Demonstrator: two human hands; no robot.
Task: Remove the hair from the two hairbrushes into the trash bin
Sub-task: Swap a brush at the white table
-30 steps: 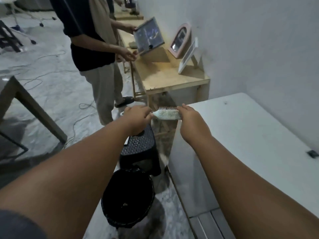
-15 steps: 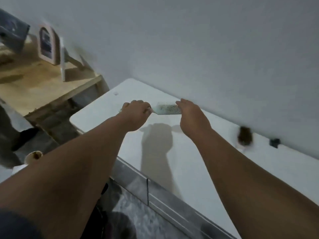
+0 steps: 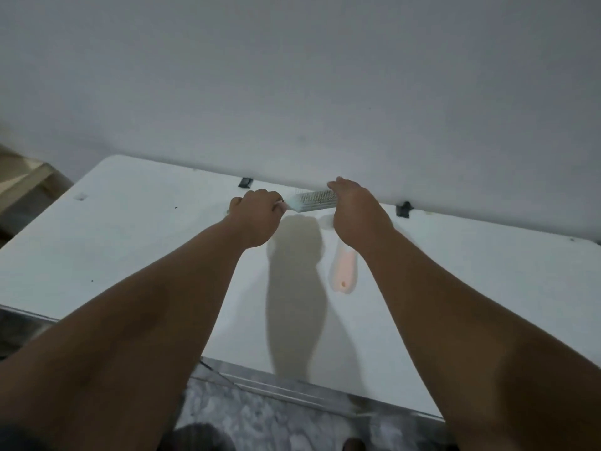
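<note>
Hands grip one brush (image 3: 313, 200) above the table (image 3: 130, 242), left hand (image 3: 257, 219) closed on its handle, right hand (image 3: 356, 216) closed on its far end, probably to set it down beside the second brush (image 3: 343, 271) lying there; bin unseen.

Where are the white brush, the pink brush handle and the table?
White brush (image 3: 313, 200), head view, on its bristle head between the hands.
Pink brush handle (image 3: 344, 271), head view, on the handle's middle.
Table (image 3: 130, 242), head view, on bare top, left side.
</note>
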